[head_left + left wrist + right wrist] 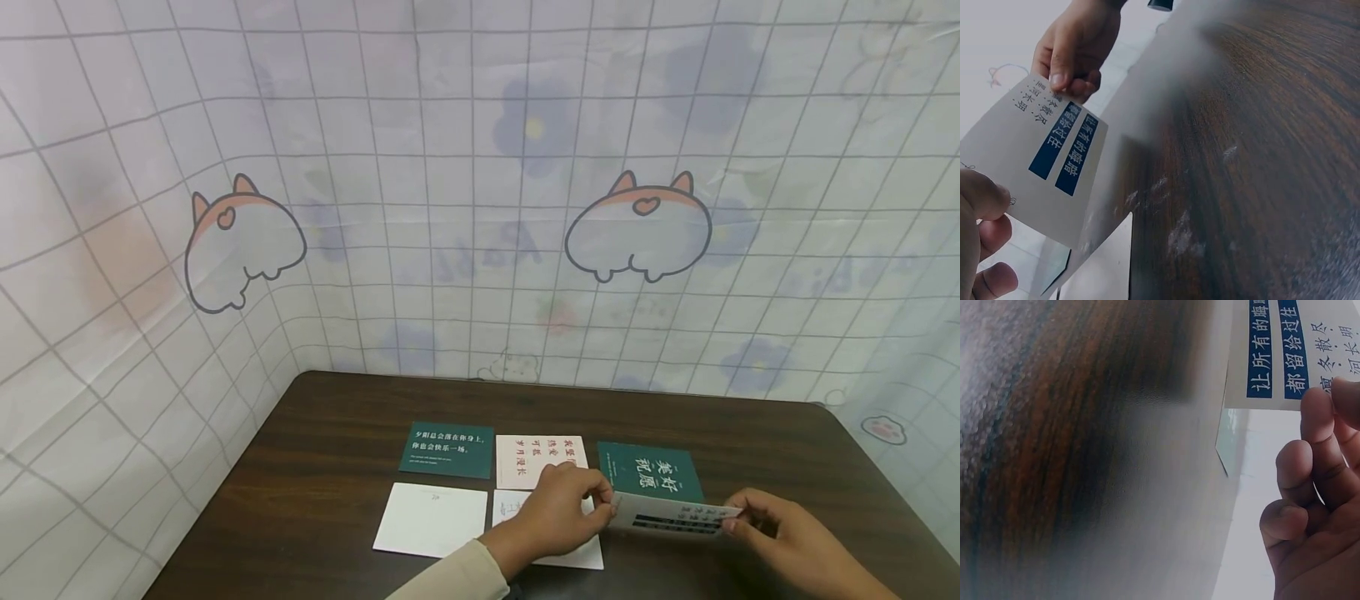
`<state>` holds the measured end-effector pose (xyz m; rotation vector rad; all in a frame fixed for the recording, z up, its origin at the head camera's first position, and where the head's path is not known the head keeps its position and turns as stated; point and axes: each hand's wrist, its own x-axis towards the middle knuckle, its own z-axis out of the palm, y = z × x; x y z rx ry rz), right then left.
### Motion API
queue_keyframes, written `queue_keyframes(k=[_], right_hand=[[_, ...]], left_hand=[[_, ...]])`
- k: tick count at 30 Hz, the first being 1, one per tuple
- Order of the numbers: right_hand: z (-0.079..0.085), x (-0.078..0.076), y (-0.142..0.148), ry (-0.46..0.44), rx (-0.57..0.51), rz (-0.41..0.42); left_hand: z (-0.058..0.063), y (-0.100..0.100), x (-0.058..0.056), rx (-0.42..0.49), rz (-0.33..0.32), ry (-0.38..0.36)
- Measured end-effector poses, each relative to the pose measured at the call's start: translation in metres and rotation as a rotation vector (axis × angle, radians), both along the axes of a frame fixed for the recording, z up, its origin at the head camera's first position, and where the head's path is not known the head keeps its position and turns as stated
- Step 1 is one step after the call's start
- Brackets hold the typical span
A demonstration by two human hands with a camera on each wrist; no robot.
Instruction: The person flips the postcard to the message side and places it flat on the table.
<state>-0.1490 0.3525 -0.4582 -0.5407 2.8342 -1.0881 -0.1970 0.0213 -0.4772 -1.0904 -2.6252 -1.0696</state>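
Note:
Between both hands a white card (667, 514) with dark blue bands and printed characters is held up off the table, tilted. My left hand (558, 510) pinches its left end between thumb and fingers, while my right hand (787, 533) pinches the opposite end. In the left wrist view the card's printed face (1041, 156) shows fully between the two hands. The right wrist view shows thumb and index finger on the card's edge (1272, 403). Behind the held card lies a green card (648, 468) with white characters. A white card (577, 557) lies partly hidden under my left hand.
On the dark wooden table (300, 467) lie a green card (447, 450) with white text, a pale pink card (517, 467) with red characters, and a white card (431, 518) at front left. A grid-patterned curtain (450, 208) with cartoon prints hangs behind the table.

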Motion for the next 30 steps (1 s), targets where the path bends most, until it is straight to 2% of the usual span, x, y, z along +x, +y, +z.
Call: queue_keyframes(k=[8, 15, 19, 23, 30], right_hand=[[-0.003, 0.000, 0.004, 0.042, -0.036, 0.048], [-0.008, -0.004, 0.011, 0.092, -0.084, 0.117], [-0.008, -0.004, 0.014, 0.034, -0.045, 0.084], [-0.005, -0.004, 0.016, -0.072, 0.003, 0.046], [-0.005, -0.005, 0.019, -0.146, 0.014, 0.064]], left_hand=[[-0.001, 0.000, 0.000, -0.002, -0.005, 0.021], [-0.002, 0.000, 0.000, -0.029, 0.004, 0.080], [-0.004, 0.000, -0.001, -0.043, 0.000, 0.107], [-0.006, 0.001, -0.001, -0.066, -0.006, 0.118], [-0.006, 0.002, 0.000, -0.121, -0.024, 0.084]])
